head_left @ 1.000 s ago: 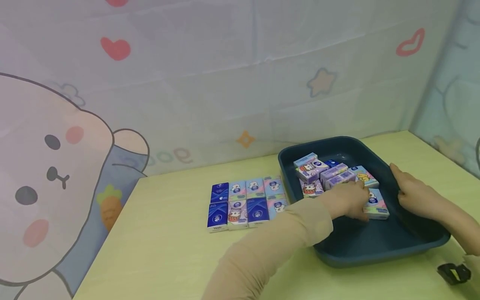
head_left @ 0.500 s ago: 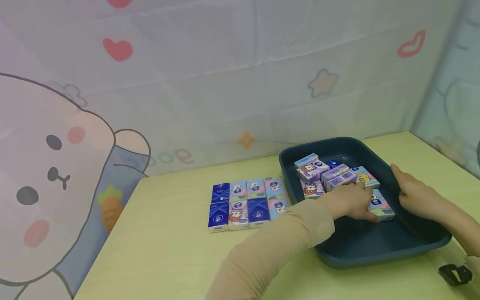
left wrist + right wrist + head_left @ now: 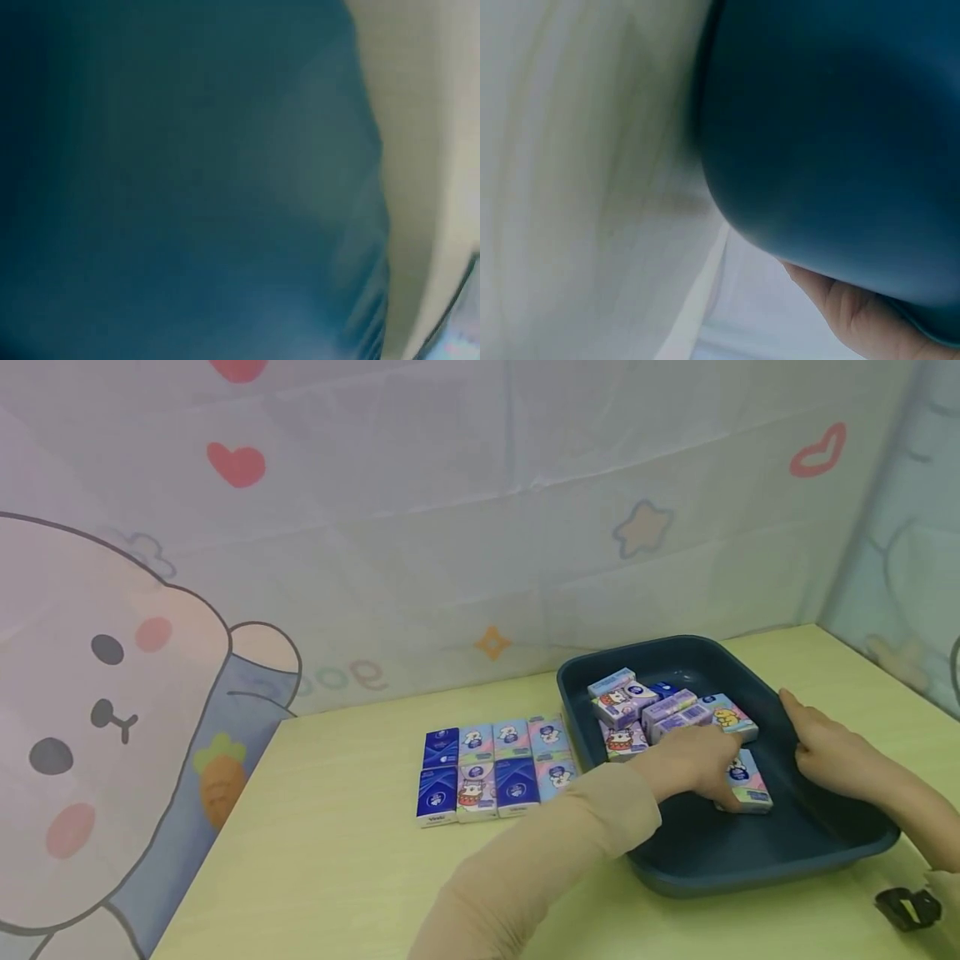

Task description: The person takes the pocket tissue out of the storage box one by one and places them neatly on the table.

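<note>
My left hand reaches into the dark blue bin. Its thumb and fingers lie about the left side of a pastel tissue pack, which it pinches. On the bin's right rim is my right hand, holding the edge. In the right wrist view, fingers curl against the blue wall. Several more tissue packs lie heaped at the back of the bin, among them a purple one and one with a yellow figure. The left wrist view shows mostly blurred blue surface.
Left of the bin, tissue packs lie flat in two rows, with a dark blue pack at the front left corner. A black strap or buckle is by the right sleeve. A printed cloth hangs behind the pale table.
The pastel tissue pack at my left hand shifted right and tilted, then came back left and nearer the front of the bin. My right hand stays on the rim.
</note>
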{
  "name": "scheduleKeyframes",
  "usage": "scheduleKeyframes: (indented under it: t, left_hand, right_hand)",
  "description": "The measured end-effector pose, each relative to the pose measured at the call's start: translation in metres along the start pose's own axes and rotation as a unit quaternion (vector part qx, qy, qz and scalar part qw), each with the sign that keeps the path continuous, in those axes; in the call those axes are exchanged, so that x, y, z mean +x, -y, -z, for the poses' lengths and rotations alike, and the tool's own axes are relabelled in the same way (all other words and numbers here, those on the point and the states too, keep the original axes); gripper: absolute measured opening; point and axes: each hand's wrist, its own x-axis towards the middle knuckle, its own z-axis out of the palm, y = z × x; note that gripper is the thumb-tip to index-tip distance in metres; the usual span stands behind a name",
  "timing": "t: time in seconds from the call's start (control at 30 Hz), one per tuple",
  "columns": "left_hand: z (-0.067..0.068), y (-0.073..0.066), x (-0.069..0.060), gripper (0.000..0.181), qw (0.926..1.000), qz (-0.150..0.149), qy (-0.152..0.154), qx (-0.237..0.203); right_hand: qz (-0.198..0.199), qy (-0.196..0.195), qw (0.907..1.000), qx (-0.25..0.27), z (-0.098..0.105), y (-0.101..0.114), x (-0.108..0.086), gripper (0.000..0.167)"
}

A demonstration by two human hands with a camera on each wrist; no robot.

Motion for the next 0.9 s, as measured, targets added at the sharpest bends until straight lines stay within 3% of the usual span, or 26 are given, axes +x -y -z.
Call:
scheduleKeyframes:
  t: [0.13, 0.33, 0.5, 0.6, 0.77, 0.9]
  left_hand:
    - [0.002, 0.006, -0.008, 0.065, 0.9983, 0.013, -0.036, -0.043]
    - [0.003, 0.018, -0.026, 0.08, 0.993, 0.009, -0.1, -0.063]
    - [0.0, 0.032, -0.045, 0.084, 0.9794, 0.007, -0.157, -0.127]
    - [-0.003, 0.045, -0.058, 0.08, 0.9584, 0.004, -0.205, -0.199]
    - [-0.008, 0.064, -0.085, 0.074, 0.9073, 0.022, -0.271, -0.321]
    - [-0.011, 0.073, -0.107, 0.076, 0.8852, 0.019, -0.298, -0.357]
  right_hand:
    - [0.001, -0.004, 1.0, -0.001, -0.001, 0.0, 0.0, 0.07]
    - [-0.007, 0.005, 1.0, 0.004, -0.002, 0.0, 0.0, 0.071]
    - [-0.006, 0.002, 1.0, -0.001, -0.001, -0.001, -0.001, 0.071]
    - [-0.001, 0.0, 1.0, -0.003, -0.001, -0.001, -0.001, 0.071]
    - [0.001, 0.006, 1.0, 0.004, -0.002, 0.0, -0.001, 0.073]
    - [-0.002, 0.007, 1.0, -0.001, -0.001, -0.001, 0.0, 0.073]
